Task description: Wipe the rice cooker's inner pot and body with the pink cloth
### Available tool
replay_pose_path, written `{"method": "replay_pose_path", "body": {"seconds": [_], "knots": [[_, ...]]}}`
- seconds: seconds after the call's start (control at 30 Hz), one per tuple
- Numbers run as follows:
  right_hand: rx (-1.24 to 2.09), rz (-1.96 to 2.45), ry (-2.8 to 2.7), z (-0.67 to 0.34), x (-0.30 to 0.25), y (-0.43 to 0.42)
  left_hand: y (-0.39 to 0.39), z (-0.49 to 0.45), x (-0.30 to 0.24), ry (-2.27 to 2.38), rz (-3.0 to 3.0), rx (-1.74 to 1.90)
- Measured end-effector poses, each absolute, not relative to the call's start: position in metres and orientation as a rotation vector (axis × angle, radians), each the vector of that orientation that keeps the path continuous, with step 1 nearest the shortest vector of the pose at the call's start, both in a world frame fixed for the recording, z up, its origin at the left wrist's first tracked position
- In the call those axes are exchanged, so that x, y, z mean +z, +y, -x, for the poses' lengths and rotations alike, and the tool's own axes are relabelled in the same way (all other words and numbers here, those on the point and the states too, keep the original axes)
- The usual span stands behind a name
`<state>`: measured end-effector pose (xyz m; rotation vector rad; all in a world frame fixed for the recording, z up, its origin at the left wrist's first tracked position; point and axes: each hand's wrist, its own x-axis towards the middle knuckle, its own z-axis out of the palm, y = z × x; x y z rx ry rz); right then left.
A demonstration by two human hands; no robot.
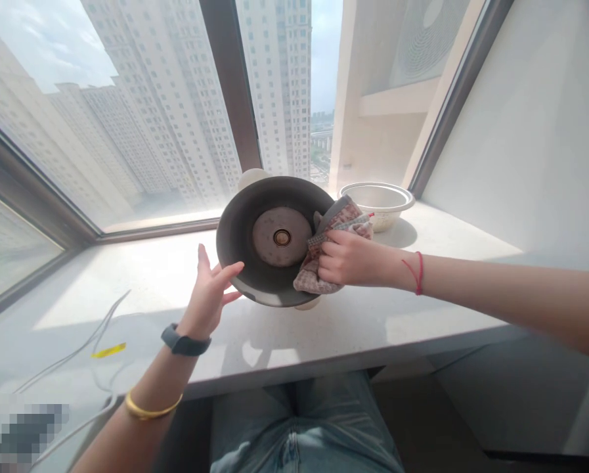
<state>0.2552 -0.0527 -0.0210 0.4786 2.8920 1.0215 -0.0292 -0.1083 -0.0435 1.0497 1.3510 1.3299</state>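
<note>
An electric cooker base (239, 253) with a dark inside is tilted toward me above the white ledge. Its round metal heating plate (264, 226) has a brass-coloured centre. My left hand (208, 295) holds the base at its lower left rim, thumb over the edge and other fingers spread behind and below. Bunched in the closed fingers of my right hand (341, 257) is a patterned pinkish-brown cloth (318, 279), pressed against the inner right wall and draped over the rim. Part of the base's right side is hidden by the cloth.
A light bowl-shaped pot (387, 213) stands behind my right hand. On the left of the ledge (353, 328) lie a pale cable (72, 353) and a yellow strip (109, 350). Framed windows (230, 85) rise behind the ledge; a white wall (530, 151) borders the right.
</note>
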Motion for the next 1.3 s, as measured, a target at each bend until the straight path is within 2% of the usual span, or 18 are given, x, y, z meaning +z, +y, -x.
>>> {"method": "replay_pose_path", "body": {"seconds": [0.17, 0.27, 0.4, 0.6, 1.0, 1.3], "knots": [[0.965, -0.629, 3.022, -0.228, -0.039, -0.069, -0.130, -0.012, -0.100, 1.065, -0.672, 1.105], [0.891, -0.694, 3.073, -0.210, -0.046, -0.074, -0.119, -0.021, -0.106, 1.097, -0.599, 1.199], [0.819, -0.783, 3.116, -0.192, -0.048, -0.078, -0.101, -0.009, -0.095, 1.310, -0.629, 1.352], [0.752, -0.856, 3.034, -0.193, -0.030, -0.076, -0.094, 0.013, -0.070, 1.394, -0.880, 1.272], [1.123, -0.747, 3.220, -0.216, -0.042, -0.062, -0.083, 0.041, -0.030, 1.561, -1.188, 1.082], [0.766, -1.029, 3.164, -0.219, -0.018, -0.039, -0.038, 0.037, 0.024, 1.704, -1.136, 0.829]]}}
